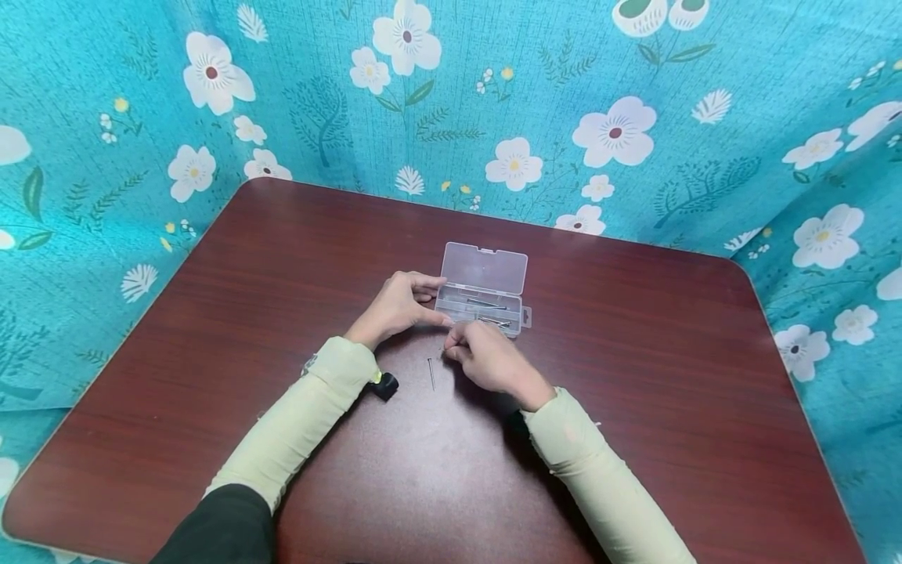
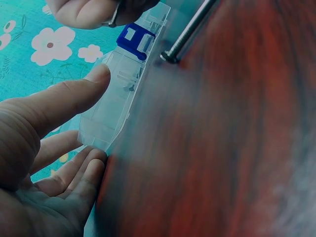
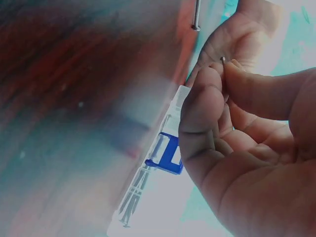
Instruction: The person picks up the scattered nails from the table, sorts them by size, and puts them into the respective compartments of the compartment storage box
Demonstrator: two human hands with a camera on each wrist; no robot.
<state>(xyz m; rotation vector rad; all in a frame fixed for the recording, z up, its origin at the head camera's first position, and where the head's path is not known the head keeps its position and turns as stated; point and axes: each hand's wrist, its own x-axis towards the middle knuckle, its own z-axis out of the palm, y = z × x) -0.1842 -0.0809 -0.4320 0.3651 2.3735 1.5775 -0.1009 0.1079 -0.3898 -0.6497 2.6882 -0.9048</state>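
A clear plastic storage box [image 1: 521,315] lies on the table with its lid [image 1: 485,268] raised at the back. Several nails [image 1: 488,304] lie in its compartments. My left hand [image 1: 400,305] holds the box's left end between thumb and spread fingers. In front of the box, my right hand [image 1: 488,359] pinches a small nail [image 3: 223,66] between thumb and forefinger; most of its shank is hidden by the fingers. Another nail [image 1: 432,374] lies loose on the table just left of the right hand. A blue latch [image 2: 136,42] shows on the box's front.
The reddish-brown table [image 1: 211,352] spreads out on all sides of the box. A teal flowered curtain [image 1: 493,102] hangs along its far edge and both sides. A black object [image 1: 384,386] sits by the left cuff.
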